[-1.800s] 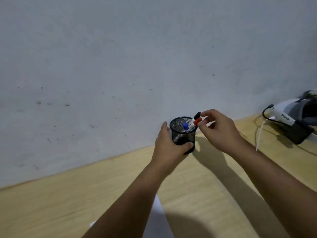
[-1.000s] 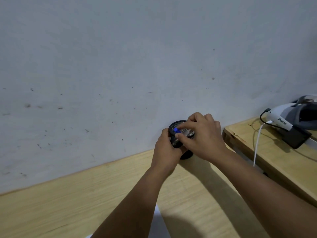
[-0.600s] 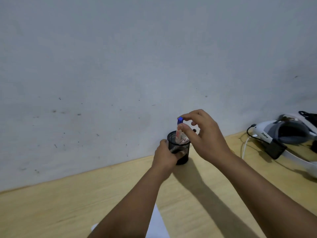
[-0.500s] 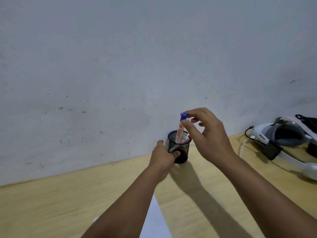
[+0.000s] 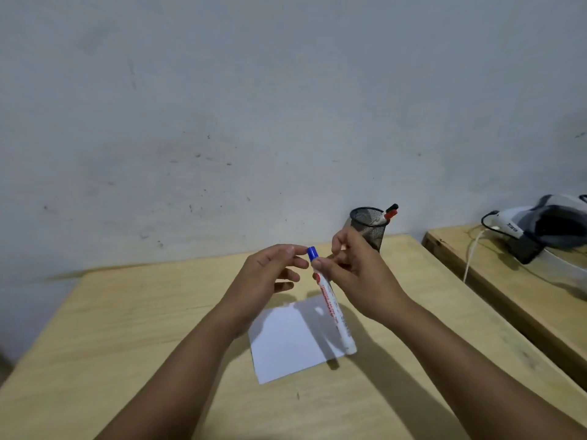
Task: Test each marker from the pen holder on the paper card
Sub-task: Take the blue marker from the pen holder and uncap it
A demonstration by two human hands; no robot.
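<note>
My right hand (image 5: 359, 277) grips a white marker with a blue cap (image 5: 332, 304) near its capped end, above the white paper card (image 5: 286, 341) on the wooden table (image 5: 127, 328). The cap points up and away from me. My left hand (image 5: 266, 277) is just left of the cap, fingertips close to or touching it, other fingers spread. The black mesh pen holder (image 5: 370, 227) stands by the wall behind my right hand, with a red-capped and a black-capped marker (image 5: 390, 212) leaning out of it.
A second wooden table (image 5: 508, 296) stands to the right across a narrow gap. On it lie a white headset (image 5: 546, 223), a black block and a white cable. A grey wall rises behind both tables.
My right hand has lifted the blue-capped marker out of the holder and brought it over the card. My left hand has let go of the holder and come up to the cap.
</note>
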